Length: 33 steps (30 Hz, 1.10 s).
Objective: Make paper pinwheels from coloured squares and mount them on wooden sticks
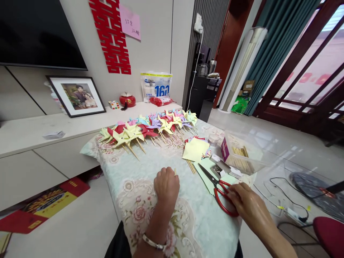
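Desk (123, 172): pinwheels (166, 125) in a row across the far left side, stems (133, 151) toward the near edge. Right of them, a paper stack (196, 149), loose sticks (191, 166) poking out from under its near side. Nearer and right: paper sheets (209, 164), scissors (215, 181) with blade end on them, handle end at right grip (245, 200). Small box (220, 168) on sheets, just right of blades. Round container (213, 139) behind small box, right of paper stack. Bin (259, 157) at right edge, more sticks (243, 157) inside. Left grip (167, 184) mid-desk, left of scissors. Cabinet (21, 134) behind desk, left to right: framed photo (77, 96), cube (114, 105), jar (127, 99), bag (147, 87); packet (162, 101) just in front of bag. TV (40, 32) above framed photo.
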Each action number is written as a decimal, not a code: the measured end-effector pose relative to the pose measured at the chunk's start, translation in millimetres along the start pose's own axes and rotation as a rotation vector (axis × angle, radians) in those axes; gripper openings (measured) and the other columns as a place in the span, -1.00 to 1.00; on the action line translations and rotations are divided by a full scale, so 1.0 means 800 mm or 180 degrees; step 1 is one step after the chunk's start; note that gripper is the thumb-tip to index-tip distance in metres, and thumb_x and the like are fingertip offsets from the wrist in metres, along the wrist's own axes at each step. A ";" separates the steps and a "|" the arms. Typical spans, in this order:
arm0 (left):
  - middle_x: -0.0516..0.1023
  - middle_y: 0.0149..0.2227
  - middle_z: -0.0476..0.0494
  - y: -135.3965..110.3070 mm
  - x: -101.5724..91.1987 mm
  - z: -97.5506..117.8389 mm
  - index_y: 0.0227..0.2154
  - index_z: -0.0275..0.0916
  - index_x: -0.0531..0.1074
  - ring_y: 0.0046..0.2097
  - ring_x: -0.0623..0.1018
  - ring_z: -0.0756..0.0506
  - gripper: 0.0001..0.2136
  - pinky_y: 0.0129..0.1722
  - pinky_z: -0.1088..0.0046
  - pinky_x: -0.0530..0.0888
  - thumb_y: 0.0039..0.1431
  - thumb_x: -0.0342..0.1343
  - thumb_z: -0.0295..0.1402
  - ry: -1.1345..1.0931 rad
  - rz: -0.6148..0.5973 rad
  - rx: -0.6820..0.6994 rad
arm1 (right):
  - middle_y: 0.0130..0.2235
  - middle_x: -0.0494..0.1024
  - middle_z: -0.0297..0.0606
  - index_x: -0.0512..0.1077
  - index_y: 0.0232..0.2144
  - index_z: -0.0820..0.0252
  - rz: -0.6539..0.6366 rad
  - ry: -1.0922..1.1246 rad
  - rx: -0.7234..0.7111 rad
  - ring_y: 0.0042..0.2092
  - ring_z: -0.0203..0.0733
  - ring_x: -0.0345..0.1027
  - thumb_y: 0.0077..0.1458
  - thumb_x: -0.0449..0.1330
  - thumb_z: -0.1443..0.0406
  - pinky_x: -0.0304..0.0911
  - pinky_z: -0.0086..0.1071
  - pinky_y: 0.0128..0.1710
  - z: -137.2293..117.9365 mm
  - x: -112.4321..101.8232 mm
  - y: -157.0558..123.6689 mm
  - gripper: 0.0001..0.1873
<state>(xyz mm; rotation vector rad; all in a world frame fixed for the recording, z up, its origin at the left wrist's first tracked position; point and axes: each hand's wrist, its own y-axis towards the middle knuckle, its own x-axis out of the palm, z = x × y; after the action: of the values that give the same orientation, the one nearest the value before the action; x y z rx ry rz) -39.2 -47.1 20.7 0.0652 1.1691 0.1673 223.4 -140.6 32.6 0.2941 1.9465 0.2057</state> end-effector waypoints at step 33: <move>0.32 -0.61 0.07 -0.066 -0.061 -0.003 -0.52 -0.27 0.39 -0.62 0.23 0.12 -0.84 -0.63 0.58 0.06 -0.05 0.23 -0.30 -0.4783 -0.0784 -0.1402 | -0.48 0.13 -0.45 0.24 -0.43 0.14 -0.2301 0.2719 0.0665 -0.45 -0.32 -0.03 0.00 0.24 0.09 -0.05 -0.44 -0.49 -0.049 0.001 -0.055 -0.69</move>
<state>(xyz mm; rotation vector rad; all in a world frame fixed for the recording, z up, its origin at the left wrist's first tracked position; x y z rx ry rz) -54.5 -107.3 56.7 -0.3039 -0.3755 0.1046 182.0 -182.6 35.1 -0.4531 2.7777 -0.4194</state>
